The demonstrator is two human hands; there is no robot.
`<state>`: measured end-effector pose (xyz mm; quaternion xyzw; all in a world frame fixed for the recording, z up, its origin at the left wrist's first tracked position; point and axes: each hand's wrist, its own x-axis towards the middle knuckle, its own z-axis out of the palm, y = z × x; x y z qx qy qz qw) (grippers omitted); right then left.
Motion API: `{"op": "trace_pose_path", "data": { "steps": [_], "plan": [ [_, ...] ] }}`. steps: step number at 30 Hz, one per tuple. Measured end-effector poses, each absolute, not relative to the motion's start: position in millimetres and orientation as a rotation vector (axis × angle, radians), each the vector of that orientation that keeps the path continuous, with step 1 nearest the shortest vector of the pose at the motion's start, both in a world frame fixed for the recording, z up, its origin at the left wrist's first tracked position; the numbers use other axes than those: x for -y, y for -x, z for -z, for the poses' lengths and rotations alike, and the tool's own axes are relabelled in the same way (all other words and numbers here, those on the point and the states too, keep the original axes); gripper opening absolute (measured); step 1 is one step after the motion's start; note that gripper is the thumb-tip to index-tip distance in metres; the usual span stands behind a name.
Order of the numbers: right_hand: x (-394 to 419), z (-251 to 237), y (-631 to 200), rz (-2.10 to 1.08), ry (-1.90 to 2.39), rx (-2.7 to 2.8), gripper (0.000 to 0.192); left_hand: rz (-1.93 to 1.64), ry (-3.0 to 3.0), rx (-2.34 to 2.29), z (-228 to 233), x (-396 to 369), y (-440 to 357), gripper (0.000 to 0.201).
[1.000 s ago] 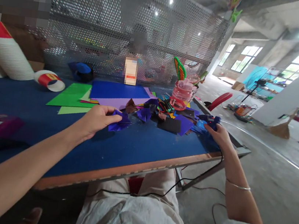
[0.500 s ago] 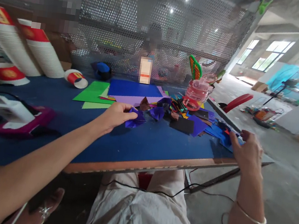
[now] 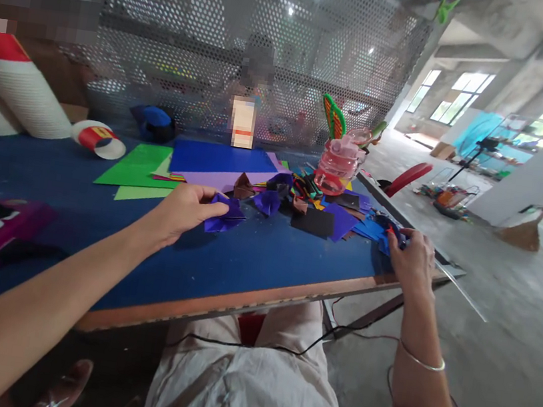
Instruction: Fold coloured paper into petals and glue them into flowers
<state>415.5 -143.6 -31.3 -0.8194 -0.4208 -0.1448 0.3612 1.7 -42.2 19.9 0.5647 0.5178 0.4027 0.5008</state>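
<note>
Pinched between the thumb and fingers of my left hand is a folded purple paper piece, held just above the blue tabletop. At the table's right corner my right hand is closed around a dark glue gun, mostly hidden by the fingers. A clear glue stick juts out behind it to the lower right. More folded paper lies between my hands: a purple piece and a brown one. Near the right hand are a black paper sheet and blue paper pieces.
A pink bottle stands at the back right. Green paper and blue paper lie at the back. Paper cups are stacked at the left, near a magenta item. A black cable crosses my lap.
My right hand has closed on the glue gun and lifted it, so the clear stick now shows. The left hand keeps the purple paper. The view has turned right.
</note>
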Motion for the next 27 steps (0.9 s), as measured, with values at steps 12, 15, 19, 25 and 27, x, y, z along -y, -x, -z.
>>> {"op": "trace_pose_path", "data": {
  "steps": [12, 15, 19, 25, 27],
  "plan": [
    [78.0, -22.5, -252.5, -0.304, 1.159, 2.003, 0.024, -1.036, -1.411, -1.183, -14.8, 42.1, 0.0, 0.018],
    [57.3, -20.1, -226.5, -0.402, 1.064, 2.062, 0.025, -1.071, -1.414, -1.161, -13.0, 40.7, 1.0, 0.017],
    [47.8, -6.4, -207.4, -0.469, 0.954, 2.038, 0.025, -1.087, -1.395, -1.134, -9.3, 37.4, 1.2, 0.022],
    [49.3, 11.8, -200.4, -0.4, 0.852, 2.018, 0.031, -1.066, -1.382, -1.124, -7.3, 37.2, 0.7, 0.023],
    [48.6, 14.4, -200.2, -0.411, 0.852, 2.004, 0.034, -1.067, -1.387, -1.125, -7.3, 37.7, 0.3, 0.024]
  ]
}}
